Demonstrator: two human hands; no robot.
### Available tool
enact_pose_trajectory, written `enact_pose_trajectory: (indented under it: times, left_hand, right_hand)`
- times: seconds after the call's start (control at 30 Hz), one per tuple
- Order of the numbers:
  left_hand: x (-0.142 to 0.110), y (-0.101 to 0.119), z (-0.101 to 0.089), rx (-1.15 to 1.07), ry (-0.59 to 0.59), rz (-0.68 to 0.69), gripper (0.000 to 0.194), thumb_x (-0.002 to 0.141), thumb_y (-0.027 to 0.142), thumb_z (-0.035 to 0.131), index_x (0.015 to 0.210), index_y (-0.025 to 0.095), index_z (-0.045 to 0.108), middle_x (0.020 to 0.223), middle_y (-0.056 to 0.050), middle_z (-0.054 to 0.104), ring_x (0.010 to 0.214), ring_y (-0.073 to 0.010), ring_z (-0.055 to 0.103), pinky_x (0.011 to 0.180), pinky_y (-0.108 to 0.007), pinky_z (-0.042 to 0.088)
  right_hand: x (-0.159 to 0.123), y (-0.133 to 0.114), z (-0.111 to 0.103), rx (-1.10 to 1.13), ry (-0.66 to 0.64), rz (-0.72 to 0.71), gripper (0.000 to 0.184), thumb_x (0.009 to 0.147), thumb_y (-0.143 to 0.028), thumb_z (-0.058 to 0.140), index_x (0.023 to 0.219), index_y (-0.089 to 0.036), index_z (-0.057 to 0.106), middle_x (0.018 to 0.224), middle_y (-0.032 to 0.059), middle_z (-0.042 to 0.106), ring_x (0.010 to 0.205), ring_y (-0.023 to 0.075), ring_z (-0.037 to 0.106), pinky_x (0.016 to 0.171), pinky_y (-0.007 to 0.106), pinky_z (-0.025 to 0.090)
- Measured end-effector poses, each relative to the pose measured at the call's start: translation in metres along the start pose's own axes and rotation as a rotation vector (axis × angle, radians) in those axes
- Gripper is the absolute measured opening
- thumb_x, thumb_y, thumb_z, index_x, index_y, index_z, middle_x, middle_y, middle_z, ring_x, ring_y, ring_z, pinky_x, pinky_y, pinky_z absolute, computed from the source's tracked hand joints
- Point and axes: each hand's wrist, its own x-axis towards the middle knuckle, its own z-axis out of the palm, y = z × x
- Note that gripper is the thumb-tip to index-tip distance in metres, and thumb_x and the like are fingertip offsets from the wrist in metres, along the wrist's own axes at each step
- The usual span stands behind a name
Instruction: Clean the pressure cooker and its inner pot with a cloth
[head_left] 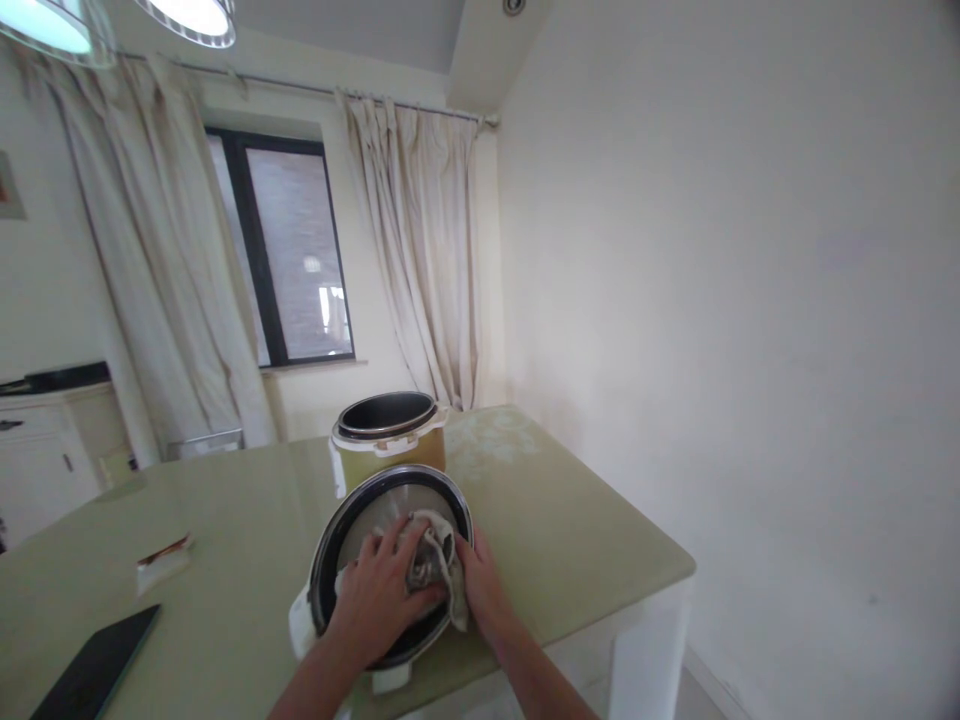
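A round pressure cooker lid (pixel 324 560) with a black ring, metal inner face and white lugs is held tilted near the table's front edge, its inside facing me. My left hand (pixel 375 600) lies across that inner face, fingers bent over a crumpled greyish cloth (pixel 453 570). My right hand (pixel 484 592) grips the lid's right rim, its thumb beside the cloth; the fingers behind the rim are hidden. Just behind the lid stands the pressure cooker body (pixel 420 450), uncovered, with a dark inner pot (pixel 386 412) and a white collar.
The pale green tabletop (pixel 570 530) reaches the wall side at the right. At its left lie a black flat tablet-like thing (pixel 97 665) and a small packet (pixel 163 565). Behind are curtains (pixel 420 230), a window (pixel 300 250) and a white cabinet (pixel 52 450).
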Motion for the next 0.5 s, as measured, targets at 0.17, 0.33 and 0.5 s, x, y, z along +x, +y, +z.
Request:
enact_pose_trajectory:
  times: [0.17, 0.33, 0.5]
  left_hand:
    - [0.045, 0.004, -0.009, -0.023, -0.068, -0.079, 0.056, 0.096, 0.048, 0.058, 0.148, 0.030, 0.059, 0.141, -0.018, 0.060, 0.121, -0.0399, 0.064, 0.088, -0.049, 0.055]
    - [0.070, 0.013, 0.001, -0.044, 0.124, -0.151, 0.043, 0.104, 0.045, 0.045, 0.136, 0.023, 0.064, 0.127, -0.016, 0.064, 0.120, -0.0350, 0.064, 0.092, -0.044, 0.053]
    - [0.067, -0.032, -0.006, 0.136, 0.201, -0.183, 0.045, 0.106, 0.037, 0.041, 0.140, 0.019, 0.064, 0.132, -0.017, 0.064, 0.123, -0.0336, 0.062, 0.098, -0.043, 0.051]
  right_hand:
    - [-0.008, 0.011, -0.005, -0.039, 0.007, 0.045, 0.074, 0.096, -0.070, 0.056, 0.150, -0.020, 0.059, 0.157, 0.0111, 0.057, 0.152, 0.0272, 0.047, 0.130, 0.047, 0.029]
    - [-0.008, 0.011, -0.008, -0.043, 0.025, 0.069, 0.073, 0.097, -0.067, 0.058, 0.153, -0.020, 0.057, 0.162, 0.0112, 0.052, 0.155, 0.0284, 0.043, 0.131, 0.050, 0.027]
    - [-0.009, 0.010, -0.005, -0.060, 0.028, 0.045, 0.073, 0.093, -0.071, 0.061, 0.145, -0.018, 0.065, 0.154, 0.0134, 0.060, 0.148, 0.0307, 0.051, 0.129, 0.050, 0.030]
